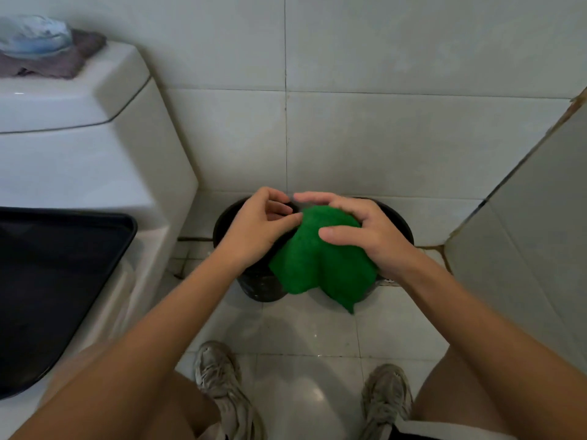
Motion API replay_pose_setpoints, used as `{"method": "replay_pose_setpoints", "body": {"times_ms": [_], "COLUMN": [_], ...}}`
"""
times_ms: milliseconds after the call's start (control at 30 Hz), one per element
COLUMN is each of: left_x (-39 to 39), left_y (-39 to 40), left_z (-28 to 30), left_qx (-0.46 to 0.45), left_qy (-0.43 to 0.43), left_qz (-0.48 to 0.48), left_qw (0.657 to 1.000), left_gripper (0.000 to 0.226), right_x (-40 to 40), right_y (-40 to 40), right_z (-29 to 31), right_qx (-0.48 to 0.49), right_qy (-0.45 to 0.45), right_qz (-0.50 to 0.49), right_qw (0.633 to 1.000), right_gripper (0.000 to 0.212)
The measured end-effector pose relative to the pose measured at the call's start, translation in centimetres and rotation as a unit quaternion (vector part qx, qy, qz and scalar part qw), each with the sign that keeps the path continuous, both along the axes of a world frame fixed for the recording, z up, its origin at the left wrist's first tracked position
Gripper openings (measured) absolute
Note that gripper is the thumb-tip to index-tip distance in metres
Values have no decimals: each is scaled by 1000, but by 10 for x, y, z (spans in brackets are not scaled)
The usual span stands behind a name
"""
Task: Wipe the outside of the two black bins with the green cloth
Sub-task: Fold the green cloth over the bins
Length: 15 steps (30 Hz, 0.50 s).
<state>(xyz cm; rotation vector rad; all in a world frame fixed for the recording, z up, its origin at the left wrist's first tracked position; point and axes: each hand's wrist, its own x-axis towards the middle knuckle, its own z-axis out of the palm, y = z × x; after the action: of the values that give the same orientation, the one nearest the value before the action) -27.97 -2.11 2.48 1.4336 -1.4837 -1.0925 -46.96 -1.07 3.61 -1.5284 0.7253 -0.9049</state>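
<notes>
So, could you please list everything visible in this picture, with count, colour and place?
green cloth: one, green, draped over the bins
black bins: two, black, on the floor against the tiled wall
toilet: one, white, left
toilet lid: one, black, lower left
cloths on tank: pale blue on brownish, top left
shoes: two, beige, bottom
left hand: one, fingers curled at the cloth's edge
right hand: one, gripping the cloth

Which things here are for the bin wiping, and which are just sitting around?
For the job: fuzzy green cloth; left round black plastic bin; right round black plastic bin; left hand; right hand.

Just lying about: white ceramic toilet tank; black toilet lid; crumpled brownish rag; pale blue bundle.
</notes>
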Motion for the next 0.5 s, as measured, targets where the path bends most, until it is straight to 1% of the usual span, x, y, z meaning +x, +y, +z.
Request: {"method": "replay_pose_setpoints", "body": {"times_ms": [33, 67, 100, 133, 167, 200, 233, 300, 333, 400, 433, 500], "left_x": [-5, -8, -10, -11, -11, -11, -11, -10, -9, -2, 2, 11], "left_y": [3, 7, 12, 18, 22, 25, 25, 21, 18, 12, 9, 4], "left_z": [1, 5, 9, 13, 14, 15, 13, 8, 7, 5, 5, 8], "left_qx": [-28, -36, -23, 6, 29, 36, 26, -3, -11, -4, 9, 40], "left_qy": [-12, -1, 27, 64, 83, 77, 48, -13, -27, -16, 2, 46], "left_qz": [20, 17, -12, -62, -111, -142, -156, -141, -124, -115, -125, -156], "left_qw": [999, 999, 999, 996, 990, 986, 986, 990, 992, 993, 992, 986], "left_gripper": [14, 11, 17, 26, 33, 37, 38, 32, 27, 22, 22, 25], "right_x": [1, 1, 2, 2, 2, 1, 0, -2, -2, -3, -3, -2], "right_y": [-1, -2, -3, -4, -6, -7, -8, -10, -10, -11, -10, -8], "right_z": [-1, -1, -1, 0, -1, 0, 0, -2, -3, -7, -7, -8], "right_qx": [14, 17, 1, -15, -33, -53, -73, -97, -105, -118, -112, -73], "right_qy": [-21, -32, -27, -16, -4, 13, 36, 93, 129, 192, 200, 163], "right_qz": [-25, -62, -97, -116, -123, -121, -111, -84, -73, -57, -49, -47], "right_qw": [999, 997, 995, 993, 992, 991, 991, 987, 983, 973, 972, 983], "right_gripper": [11, 5, 5, 6, 7, 9, 11, 11, 13, 22, 26, 32]}}
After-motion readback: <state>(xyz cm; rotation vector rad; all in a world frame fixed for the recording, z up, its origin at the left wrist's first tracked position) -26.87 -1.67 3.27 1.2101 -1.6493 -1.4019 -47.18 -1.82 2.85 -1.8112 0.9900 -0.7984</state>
